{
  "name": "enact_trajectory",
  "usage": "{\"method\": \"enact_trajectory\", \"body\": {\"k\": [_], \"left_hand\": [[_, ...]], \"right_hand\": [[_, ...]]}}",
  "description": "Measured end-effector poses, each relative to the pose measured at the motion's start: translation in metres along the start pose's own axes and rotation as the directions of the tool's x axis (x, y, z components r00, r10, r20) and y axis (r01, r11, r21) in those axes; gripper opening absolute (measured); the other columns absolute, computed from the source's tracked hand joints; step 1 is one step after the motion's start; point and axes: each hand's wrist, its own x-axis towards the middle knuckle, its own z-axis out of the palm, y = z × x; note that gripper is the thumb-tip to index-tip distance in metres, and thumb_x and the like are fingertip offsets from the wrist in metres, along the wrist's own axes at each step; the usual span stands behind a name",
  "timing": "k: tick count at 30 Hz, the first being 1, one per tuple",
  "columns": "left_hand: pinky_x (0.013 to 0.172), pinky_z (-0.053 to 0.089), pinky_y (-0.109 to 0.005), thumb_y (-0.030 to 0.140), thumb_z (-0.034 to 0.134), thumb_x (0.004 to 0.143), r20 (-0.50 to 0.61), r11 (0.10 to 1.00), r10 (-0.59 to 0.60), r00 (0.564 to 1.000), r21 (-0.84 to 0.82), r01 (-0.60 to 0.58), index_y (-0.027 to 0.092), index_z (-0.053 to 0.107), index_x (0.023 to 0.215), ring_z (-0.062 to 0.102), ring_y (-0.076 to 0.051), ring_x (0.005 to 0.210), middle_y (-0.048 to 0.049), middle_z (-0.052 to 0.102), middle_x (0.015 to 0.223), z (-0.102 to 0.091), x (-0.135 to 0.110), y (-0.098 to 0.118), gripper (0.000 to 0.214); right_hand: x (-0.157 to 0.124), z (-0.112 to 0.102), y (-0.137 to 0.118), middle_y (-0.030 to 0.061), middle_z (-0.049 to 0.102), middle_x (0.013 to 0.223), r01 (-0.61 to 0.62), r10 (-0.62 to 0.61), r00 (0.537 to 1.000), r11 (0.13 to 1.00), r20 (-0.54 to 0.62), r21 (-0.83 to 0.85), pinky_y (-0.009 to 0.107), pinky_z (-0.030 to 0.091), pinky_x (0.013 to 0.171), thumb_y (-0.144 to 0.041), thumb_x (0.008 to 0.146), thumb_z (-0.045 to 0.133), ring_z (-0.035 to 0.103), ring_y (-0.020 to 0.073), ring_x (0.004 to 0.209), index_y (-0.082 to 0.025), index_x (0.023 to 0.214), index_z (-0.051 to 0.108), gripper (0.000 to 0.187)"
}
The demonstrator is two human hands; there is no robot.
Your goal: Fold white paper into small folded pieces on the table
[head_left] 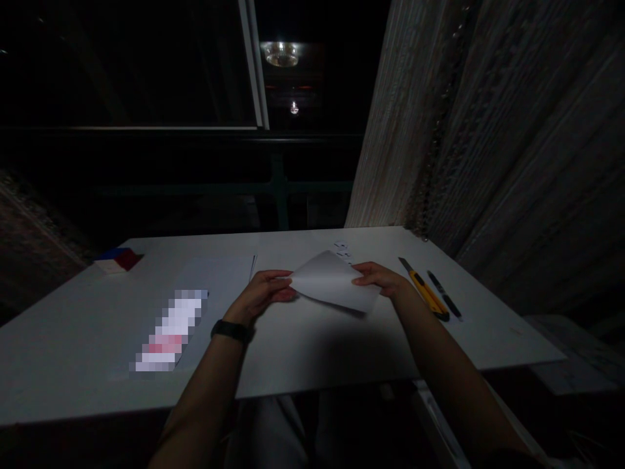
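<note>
A white sheet of paper (332, 283) is held up above the table, tilted and slightly bent, between my two hands. My left hand (263, 293), with a dark band on the wrist, pinches the paper's left corner between thumb and fingers. At the right side of the sheet my right hand (381, 279) grips it, thumb on top and fingers partly behind. Small white pieces with black marks (342, 246) lie on the table just beyond the paper, partly hidden by it.
The white table (303, 378) carries a yellow utility knife (426, 292) and a black pen (443, 294) at right. At left are a lit, pixelated phone-like object (168, 332), flat paper sheets (224, 273) and a blue, red and white cube (117, 260). A curtain (390, 130) hangs behind.
</note>
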Motion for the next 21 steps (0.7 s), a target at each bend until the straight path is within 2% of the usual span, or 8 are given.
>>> {"method": "enact_trajectory", "body": {"k": [4, 6, 11, 13, 17, 21], "left_hand": [[0.066, 0.057, -0.027, 0.005, 0.065, 0.070, -0.004, 0.999, -0.013, 1.000, -0.037, 0.013, 0.007, 0.061, 0.098, 0.067, -0.017, 0.064, -0.0105, 0.069, 0.075, -0.001, 0.001, 0.000, 0.028], [0.067, 0.057, -0.027, 0.005, 0.063, 0.071, -0.015, 0.999, -0.003, 1.000, -0.043, 0.003, 0.007, 0.061, 0.098, 0.067, -0.017, 0.065, -0.0111, 0.069, 0.075, -0.002, 0.002, 0.000, 0.027], [0.069, 0.057, -0.031, 0.005, 0.062, 0.071, 0.015, 0.999, 0.008, 1.000, -0.037, -0.007, 0.007, 0.061, 0.097, 0.067, -0.019, 0.067, -0.0128, 0.069, 0.078, -0.002, 0.002, -0.002, 0.026], [0.069, 0.057, -0.034, 0.006, 0.064, 0.071, 0.033, 1.000, -0.006, 0.999, -0.029, 0.007, 0.007, 0.060, 0.099, 0.067, -0.019, 0.066, -0.0132, 0.069, 0.079, -0.001, 0.002, -0.003, 0.028], [0.073, 0.056, -0.037, 0.007, 0.066, 0.069, 0.081, 0.999, -0.018, 0.997, -0.029, 0.020, 0.008, 0.059, 0.104, 0.067, -0.020, 0.068, -0.0138, 0.069, 0.085, 0.000, 0.000, -0.003, 0.035], [0.071, 0.056, -0.031, 0.007, 0.065, 0.071, 0.087, 0.999, -0.019, 0.996, -0.035, 0.023, 0.008, 0.060, 0.102, 0.067, -0.018, 0.067, -0.0139, 0.068, 0.084, 0.000, 0.000, -0.003, 0.031]], "right_hand": [[0.003, -0.003, 0.001, 0.0042, 0.069, 0.071, -0.013, 0.014, 0.997, 1.000, -0.079, 0.019, 0.024, 0.047, 0.056, -0.013, 0.049, 0.076, 0.062, 0.0139, 0.058, -0.011, 0.086, 0.068, 0.038], [0.002, -0.001, 0.002, 0.0035, 0.068, 0.069, 0.002, 0.001, 0.996, 0.999, -0.089, 0.035, 0.023, 0.046, 0.054, -0.014, 0.049, 0.077, 0.061, 0.0129, 0.057, -0.011, 0.084, 0.069, 0.036], [-0.002, 0.009, 0.002, 0.0031, 0.069, 0.080, 0.009, -0.009, 0.997, 1.000, 0.082, 0.012, 0.025, 0.049, 0.062, -0.019, 0.054, 0.075, 0.064, 0.0153, 0.065, -0.014, 0.100, 0.064, 0.048], [-0.002, 0.012, 0.002, 0.0027, 0.069, 0.080, 0.017, -0.014, 0.993, 0.999, 0.119, -0.028, 0.025, 0.049, 0.063, -0.020, 0.055, 0.075, 0.064, 0.0157, 0.067, -0.013, 0.101, 0.063, 0.048], [0.002, 0.014, 0.001, 0.0005, 0.068, 0.075, 0.002, 0.008, 0.995, 0.996, 0.104, -0.095, 0.024, 0.047, 0.060, -0.020, 0.055, 0.074, 0.062, 0.0144, 0.063, -0.014, 0.099, 0.065, 0.045], [0.005, 0.010, 0.000, -0.0004, 0.069, 0.078, -0.019, 0.026, 0.997, 0.994, 0.071, -0.105, 0.023, 0.046, 0.060, -0.017, 0.054, 0.073, 0.061, 0.0128, 0.062, -0.018, 0.096, 0.068, 0.042]]}}
